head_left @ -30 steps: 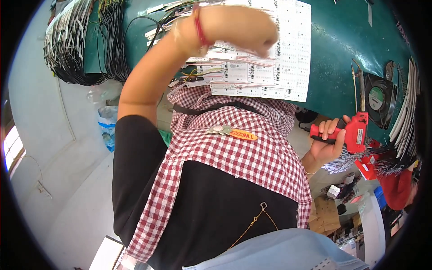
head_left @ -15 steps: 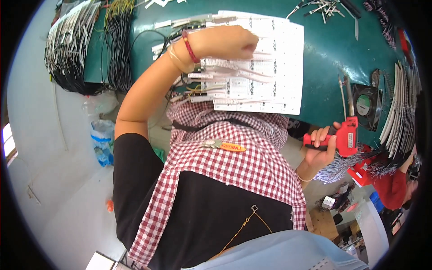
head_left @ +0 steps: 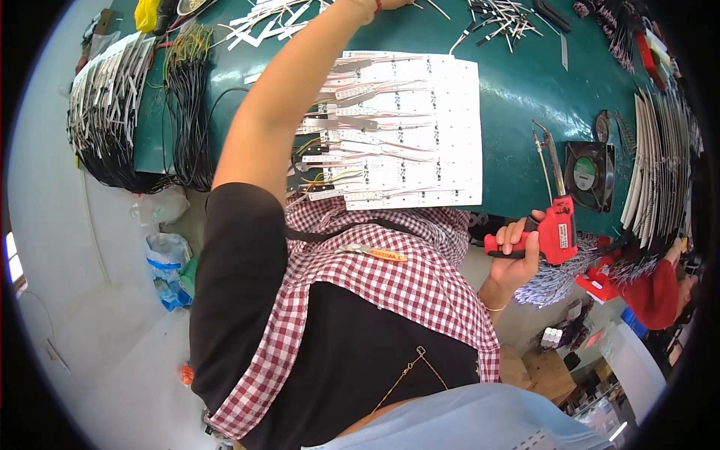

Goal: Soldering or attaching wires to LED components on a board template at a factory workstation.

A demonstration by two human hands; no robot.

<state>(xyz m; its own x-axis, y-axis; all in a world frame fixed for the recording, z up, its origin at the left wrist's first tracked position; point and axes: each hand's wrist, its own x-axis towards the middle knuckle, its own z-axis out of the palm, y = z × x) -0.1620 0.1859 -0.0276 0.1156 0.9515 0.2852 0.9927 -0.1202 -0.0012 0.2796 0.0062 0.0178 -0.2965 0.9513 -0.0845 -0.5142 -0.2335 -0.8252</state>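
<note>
White board sheet [head_left: 459,135] on green table [head_left: 517,105]. Right hand [head_left: 517,249] right of sheet's near edge, fingers wrapped round 1 red soldering gun [head_left: 556,234]. Left hand [head_left: 393,3] beyond sheet's far edge, mostly cropped, can't tell fingers. 1 black fan [head_left: 589,177] right of sheet.

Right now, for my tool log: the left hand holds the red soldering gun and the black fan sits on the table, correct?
Wrong side: the head view shows the right hand holding the red soldering gun; the black fan sits on the table.
</note>
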